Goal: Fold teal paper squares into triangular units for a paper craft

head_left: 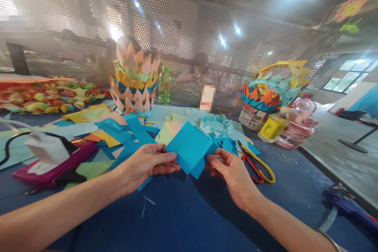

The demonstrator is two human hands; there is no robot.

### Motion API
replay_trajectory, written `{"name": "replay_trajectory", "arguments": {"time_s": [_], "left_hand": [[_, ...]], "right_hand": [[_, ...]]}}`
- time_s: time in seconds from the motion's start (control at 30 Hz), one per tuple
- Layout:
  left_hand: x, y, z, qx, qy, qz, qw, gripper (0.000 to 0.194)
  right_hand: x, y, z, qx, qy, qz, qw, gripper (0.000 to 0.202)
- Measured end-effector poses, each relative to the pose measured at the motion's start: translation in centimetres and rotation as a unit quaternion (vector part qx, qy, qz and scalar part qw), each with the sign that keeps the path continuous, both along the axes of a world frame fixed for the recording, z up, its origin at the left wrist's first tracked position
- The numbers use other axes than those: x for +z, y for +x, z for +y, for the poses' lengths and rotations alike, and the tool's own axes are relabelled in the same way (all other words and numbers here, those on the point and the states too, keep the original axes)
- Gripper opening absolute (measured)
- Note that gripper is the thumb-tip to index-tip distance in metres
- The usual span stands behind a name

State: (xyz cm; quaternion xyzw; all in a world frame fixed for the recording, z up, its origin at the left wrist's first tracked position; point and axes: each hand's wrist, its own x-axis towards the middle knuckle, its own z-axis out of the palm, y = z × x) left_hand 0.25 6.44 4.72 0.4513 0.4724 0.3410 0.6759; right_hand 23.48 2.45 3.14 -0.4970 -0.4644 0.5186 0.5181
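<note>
Two overlapping squares of blue paper [189, 145] are held up over the table, turned so a corner points down. My left hand [155, 160] pinches the left corner between thumb and fingers. At the right corner my right hand [224, 164] grips the paper the same way. Just behind lies a ring of folded pale blue paper [216, 125], with folded darker blue pieces [227, 144] below it. Scissors [258, 163] with red and yellow handles rest to the right of my right hand. Loose blue paper strips [138, 128] lie beyond my left hand.
A tiered folded-paper piece [134, 82] and a green bottle [164, 86] stand at the back. On the right are a paper basket [256, 114], a yellow-labelled bottle [272, 128], a pink jug [298, 130] and a glue gun [348, 208]. A purple power strip [44, 173] sits left.
</note>
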Motion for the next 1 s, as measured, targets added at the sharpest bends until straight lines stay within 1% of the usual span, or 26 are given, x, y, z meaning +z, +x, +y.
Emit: {"name": "replay_trajectory", "arguments": {"time_s": [0.3,0.83,1.0], "left_hand": [[0.17,-0.08,-0.59,-0.014,0.009,0.010,1.000,0.024],[0.07,0.01,-0.23,-0.030,0.033,0.029,0.999,0.032],[0.31,0.10,-0.33,-0.029,0.035,0.032,0.998,0.035]], "right_hand": [[0.73,-0.16,-0.14,-0.007,0.005,-0.004,1.000,0.033],[0.55,0.01,-0.12,-0.001,0.005,-0.005,1.000,0.030],[0.58,0.03,0.00,-0.001,0.003,-0.003,1.000,0.030]]}}
